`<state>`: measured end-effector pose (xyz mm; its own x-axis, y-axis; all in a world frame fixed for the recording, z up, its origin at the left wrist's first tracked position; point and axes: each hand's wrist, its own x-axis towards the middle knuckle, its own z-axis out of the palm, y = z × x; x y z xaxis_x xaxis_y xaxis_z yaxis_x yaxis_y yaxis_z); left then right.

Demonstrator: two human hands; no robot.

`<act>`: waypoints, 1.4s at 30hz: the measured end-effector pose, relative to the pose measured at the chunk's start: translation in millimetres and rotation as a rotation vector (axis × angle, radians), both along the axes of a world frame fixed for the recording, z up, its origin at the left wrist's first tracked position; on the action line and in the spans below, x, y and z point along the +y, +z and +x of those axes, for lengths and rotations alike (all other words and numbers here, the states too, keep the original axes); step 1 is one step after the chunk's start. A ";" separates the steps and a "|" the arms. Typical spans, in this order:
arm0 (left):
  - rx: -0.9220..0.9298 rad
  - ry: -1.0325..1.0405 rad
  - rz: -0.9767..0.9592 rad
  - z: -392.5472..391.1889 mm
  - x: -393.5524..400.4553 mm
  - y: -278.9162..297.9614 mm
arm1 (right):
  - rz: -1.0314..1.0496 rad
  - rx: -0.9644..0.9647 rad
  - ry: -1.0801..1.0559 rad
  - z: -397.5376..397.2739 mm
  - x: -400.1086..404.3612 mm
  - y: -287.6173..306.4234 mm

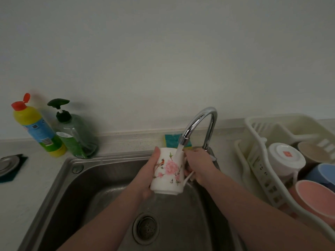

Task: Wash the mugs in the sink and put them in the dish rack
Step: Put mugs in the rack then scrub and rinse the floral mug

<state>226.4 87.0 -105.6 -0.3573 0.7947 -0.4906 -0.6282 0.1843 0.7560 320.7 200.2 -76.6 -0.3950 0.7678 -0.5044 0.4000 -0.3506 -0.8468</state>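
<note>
Rinsing looks to be the step in hand: the white ceramic mug with pink blossoms and a small bird [167, 172] is held between both hands over the stainless steel sink basin [76, 192], tipped so its mouth points away toward the wall and its base faces the camera. The left hand [149, 175] cups the mug's left wall, thumb laid along the side up to the rim, fingers wrapped underneath; the right hand [198, 164] grips the opposite side, curled round the mug's handle, a loop of which shows below its palm. Holding it from two sides this way probably steadies a wet, slippery mug and lets it be turned under the flow. Directly below the grip lies the round perforated drain strainer [146, 228]. Just above the grip the curved chrome tap [198, 124] pours a stream of water [179, 151] onto the mug near its rim. Beyond the mug, against the wall, sits a teal and yellow sponge [172, 140]. To the right of the grip the cream plastic dish rack [257, 153] already holds a white mug upside down [285, 158], a blue mug [324, 173] and a pink mug [315, 198], so this mug seems among the last. Far left of the grip stand a green pump bottle of soap [76, 136] and a yellow bottle with a red flip cap [39, 127].
</note>
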 end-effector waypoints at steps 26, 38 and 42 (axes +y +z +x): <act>0.188 0.380 -0.091 16.8 4.3 18.0 | 0.206 0.221 -0.007 33.1 -25.1 9.6; 0.426 0.225 -0.333 13.0 -12.2 20.9 | -0.074 0.187 -0.003 29.5 -15.6 -3.4; 0.451 0.157 -0.332 17.2 -15.0 16.2 | -0.221 0.175 -0.023 31.5 -9.2 -5.9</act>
<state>243.6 72.0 -89.4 -0.6899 0.5451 -0.4763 -0.2967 0.3873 0.8729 352.2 190.9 -82.5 -0.4749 0.6566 -0.5859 0.2438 -0.5415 -0.8046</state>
